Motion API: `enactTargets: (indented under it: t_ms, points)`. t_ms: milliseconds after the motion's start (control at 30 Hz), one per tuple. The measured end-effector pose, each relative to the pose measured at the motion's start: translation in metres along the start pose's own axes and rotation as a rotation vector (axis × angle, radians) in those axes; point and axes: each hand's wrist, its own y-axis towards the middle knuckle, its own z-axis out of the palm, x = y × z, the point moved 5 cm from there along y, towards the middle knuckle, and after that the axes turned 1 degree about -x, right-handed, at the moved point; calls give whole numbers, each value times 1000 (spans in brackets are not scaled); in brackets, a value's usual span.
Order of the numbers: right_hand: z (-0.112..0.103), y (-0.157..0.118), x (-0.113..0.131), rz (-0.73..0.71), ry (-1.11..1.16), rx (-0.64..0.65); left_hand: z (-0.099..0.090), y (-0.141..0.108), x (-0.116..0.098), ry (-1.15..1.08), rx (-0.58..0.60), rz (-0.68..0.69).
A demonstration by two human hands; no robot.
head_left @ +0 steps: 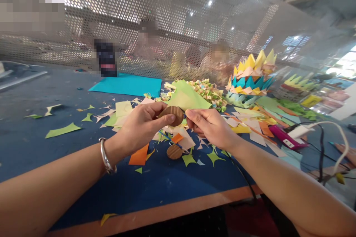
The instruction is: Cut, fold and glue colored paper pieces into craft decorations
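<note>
My left hand (144,122) grips a round wooden disc (175,114), thumb across its face. Close against the disc's right edge, the fingers of my right hand (207,124) are pinched together on something I cannot make out. Behind the disc rises a pale green sheet of paper (187,96). Below my hands a second wooden disc (174,152) lies among paper scraps, near a thin blue strip and an orange piece of paper (139,155).
A turquoise sheet (128,86) lies at the back left. Stacked paper crowns (250,77) stand at the back right. A magenta power strip (287,137) with cables is on the right. Behind the table is a perforated metal screen (178,26).
</note>
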Motion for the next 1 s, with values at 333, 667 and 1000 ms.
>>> enactTargets:
  t_ms: [333,667,1000]
  points:
    - [-1,0,1,-33,-70,-3,0,-1,3,-46,-4,-95]
    - [0,1,-1,-27,-40,-10,-3,0,6,-23,-52,-86]
    - [2,3,-3,-33,-30,-23,-4,0,12,-14,-60,-100]
